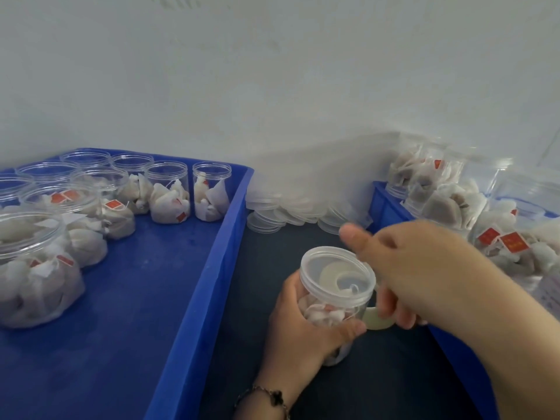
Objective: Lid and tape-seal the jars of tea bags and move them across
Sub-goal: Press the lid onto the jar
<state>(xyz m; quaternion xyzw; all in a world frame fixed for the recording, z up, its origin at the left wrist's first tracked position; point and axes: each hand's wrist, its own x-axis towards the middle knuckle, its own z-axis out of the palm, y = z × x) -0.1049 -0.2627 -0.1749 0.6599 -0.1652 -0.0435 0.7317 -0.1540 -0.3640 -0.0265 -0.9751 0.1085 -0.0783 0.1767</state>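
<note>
Left hand (306, 325) grips lidded jar (335, 295) just right of blue tray (212, 268). Right hand (406, 268), beside jar, fingers curled round tape roll (375, 319), thumb raised.

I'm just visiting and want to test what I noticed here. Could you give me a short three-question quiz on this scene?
1. True or false: the jar in the left hand already has its lid on.
2. What does the right hand hold against the jar? A) tape roll B) scissors C) spoon
3. Fill in: the open jars stand in the blue ____ on the left.

Key:
1. True; the left hand's grip is around the jar body.
2. A, the tape roll.
3. Tray; spare lids lie heaped beside it.
</note>
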